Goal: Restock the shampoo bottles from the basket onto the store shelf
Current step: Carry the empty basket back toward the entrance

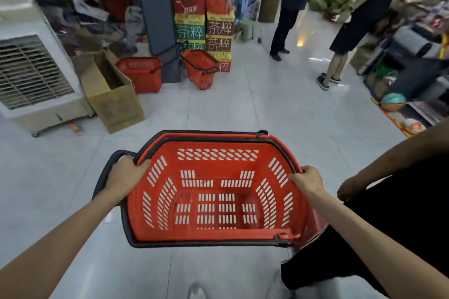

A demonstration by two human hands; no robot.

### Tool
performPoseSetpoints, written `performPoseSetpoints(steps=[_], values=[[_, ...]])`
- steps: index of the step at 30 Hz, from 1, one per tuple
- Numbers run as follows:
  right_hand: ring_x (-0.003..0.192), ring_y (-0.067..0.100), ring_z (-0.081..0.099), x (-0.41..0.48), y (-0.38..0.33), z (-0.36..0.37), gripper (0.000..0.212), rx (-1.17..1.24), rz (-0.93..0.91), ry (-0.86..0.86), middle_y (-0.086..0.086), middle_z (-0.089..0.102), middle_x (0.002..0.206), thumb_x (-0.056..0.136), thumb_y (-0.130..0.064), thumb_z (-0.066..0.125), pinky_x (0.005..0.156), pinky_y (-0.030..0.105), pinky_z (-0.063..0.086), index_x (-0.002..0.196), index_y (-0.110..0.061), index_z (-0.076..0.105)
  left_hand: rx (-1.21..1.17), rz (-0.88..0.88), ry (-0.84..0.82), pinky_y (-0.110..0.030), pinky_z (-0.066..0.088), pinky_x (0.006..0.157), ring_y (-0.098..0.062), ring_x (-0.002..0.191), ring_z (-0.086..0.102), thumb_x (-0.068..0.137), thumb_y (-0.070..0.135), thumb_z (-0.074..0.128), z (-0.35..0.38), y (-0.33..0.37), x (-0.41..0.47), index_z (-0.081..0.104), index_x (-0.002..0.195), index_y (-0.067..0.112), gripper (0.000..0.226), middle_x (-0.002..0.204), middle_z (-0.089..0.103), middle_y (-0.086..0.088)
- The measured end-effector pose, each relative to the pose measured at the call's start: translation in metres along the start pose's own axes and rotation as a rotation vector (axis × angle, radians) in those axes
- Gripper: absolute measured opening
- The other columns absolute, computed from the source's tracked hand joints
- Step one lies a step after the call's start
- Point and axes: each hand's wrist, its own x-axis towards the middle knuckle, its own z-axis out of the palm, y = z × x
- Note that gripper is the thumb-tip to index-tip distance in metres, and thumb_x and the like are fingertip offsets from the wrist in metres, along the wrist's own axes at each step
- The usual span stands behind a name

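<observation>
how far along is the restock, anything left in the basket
Looks done: the red basket shows only its bare slotted bottom, no bottles. In hand: left hand and right hand grip its side rims, holding it above the floor. Left: perhaps returning it; no shampoo shelf is in view to check.

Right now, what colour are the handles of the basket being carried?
Black handles on the red basket; only the head view shows them.

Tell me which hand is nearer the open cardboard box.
Left. The left hand grips the rim of the basket on the side toward the cardboard box; the right hand grips the opposite rim, farther away.
</observation>
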Motion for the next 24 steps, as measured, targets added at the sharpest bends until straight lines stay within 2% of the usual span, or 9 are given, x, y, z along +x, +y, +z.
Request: performPoseSetpoints(steps=[3, 7, 11, 14, 17, 20, 22, 24], values=[[0.067, 0.027, 0.074, 0.045, -0.038, 0.012, 0.027, 0.003, 0.003, -0.02, 0.007, 0.076, 0.075, 0.06, -0.023, 0.072, 0.073, 0.045, 0.064, 0.085, -0.014, 0.074, -0.015, 0.025, 0.02, -0.033, 0.047, 0.059, -0.02, 0.062, 0.065, 0.092, 0.051, 0.063, -0.012, 0.032, 0.058, 0.071, 0.083, 0.016, 0.037, 0.072, 0.071, -0.002], [0.067, 0.026, 0.074, 0.121, -0.077, 0.025, 0.039, -0.008, 0.012, -0.024, 0.005, 0.076, 0.074, 0.049, -0.029, 0.069, 0.072, 0.045, 0.064, 0.085, -0.014, 0.075, -0.065, 0.043, 0.098, -0.034, 0.046, 0.061, -0.019, 0.061, 0.061, 0.092, 0.047, 0.066, -0.016, 0.081, 0.129, 0.068, 0.086, 0.018, 0.03, 0.071, 0.069, 0.0], [0.064, 0.025, 0.074, 0.188, -0.132, 0.032, 0.033, 0.003, -0.01, -0.034, 0.005, 0.076, 0.072, 0.053, -0.023, 0.072, 0.068, 0.043, 0.064, 0.084, -0.012, 0.074, -0.049, 0.059, 0.142, -0.037, 0.049, 0.068, -0.024, 0.067, 0.058, 0.09, 0.052, 0.068, -0.011, 0.127, 0.215, 0.068, 0.1, 0.017, 0.037, 0.083, 0.069, -0.006], [0.061, 0.023, 0.073, 0.251, -0.171, 0.034, 0.024, -0.003, -0.036, -0.035, 0.006, 0.075, 0.07, 0.061, -0.016, 0.075, 0.06, 0.035, 0.062, 0.085, -0.01, 0.075, -0.026, 0.078, 0.145, -0.037, 0.05, 0.071, -0.026, 0.073, 0.059, 0.089, 0.054, 0.069, -0.004, 0.167, 0.279, 0.07, 0.104, 0.015, 0.042, 0.094, 0.074, -0.013], [0.061, 0.024, 0.074, 0.323, -0.217, 0.033, 0.025, -0.003, -0.057, -0.071, 0.007, 0.075, 0.074, 0.065, -0.015, 0.076, 0.064, 0.04, 0.064, 0.088, -0.008, 0.072, -0.047, 0.039, 0.156, -0.033, 0.05, 0.064, -0.019, 0.066, 0.063, 0.087, 0.058, 0.068, 0.0, 0.211, 0.339, 0.072, 0.104, 0.018, 0.043, 0.087, 0.074, -0.005], [0.064, 0.025, 0.075, 0.388, -0.266, 0.029, 0.026, 0.006, -0.078, -0.1, 0.009, 0.076, 0.079, 0.068, -0.016, 0.077, 0.068, 0.042, 0.065, 0.092, -0.008, 0.071, -0.058, 0.019, 0.169, -0.034, 0.05, 0.065, -0.015, 0.064, 0.062, 0.088, 0.058, 0.067, 0.004, 0.256, 0.393, 0.07, 0.1, 0.02, 0.04, 0.08, 0.069, 0.0], [0.066, 0.026, 0.075, 0.43, -0.296, 0.026, 0.029, 0.003, -0.08, -0.102, 0.009, 0.076, 0.082, 0.068, -0.018, 0.078, 0.07, 0.044, 0.065, 0.095, -0.009, 0.07, -0.054, 0.032, 0.174, -0.036, 0.049, 0.069, -0.015, 0.065, 0.059, 0.09, 0.057, 0.066, 0.004, 0.285, 0.427, 0.067, 0.102, 0.021, 0.038, 0.084, 0.068, -0.002], [0.067, 0.026, 0.075, 0.468, -0.325, 0.024, 0.033, 0.012, -0.083, -0.108, 0.009, 0.076, 0.083, 0.066, -0.02, 0.077, 0.071, 0.046, 0.065, 0.096, -0.009, 0.07, -0.047, 0.053, 0.182, -0.038, 0.049, 0.074, -0.024, 0.074, 0.062, 0.089, 0.057, 0.067, 0.004, 0.308, 0.46, 0.069, 0.105, 0.019, 0.041, 0.093, 0.072, -0.008]])
